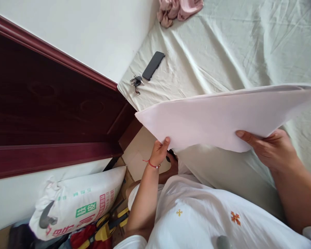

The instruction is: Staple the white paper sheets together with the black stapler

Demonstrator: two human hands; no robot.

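I'm mid-lift with the flat pale pink folded cloth [223, 114] held above the cream-sheeted bed [223, 52], my left hand [159, 152] and right hand [269, 148] each pinching its near edge; next I judge both fingers must keep it level.

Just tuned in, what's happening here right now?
A person stands at a bed and holds a folded white cloth up over it with both hands. The left hand grips its near edge, the right hand its other side. On the sheet near the wall lie a phone and keys, with a pink garment farther up. A printed sack leans on the floor.
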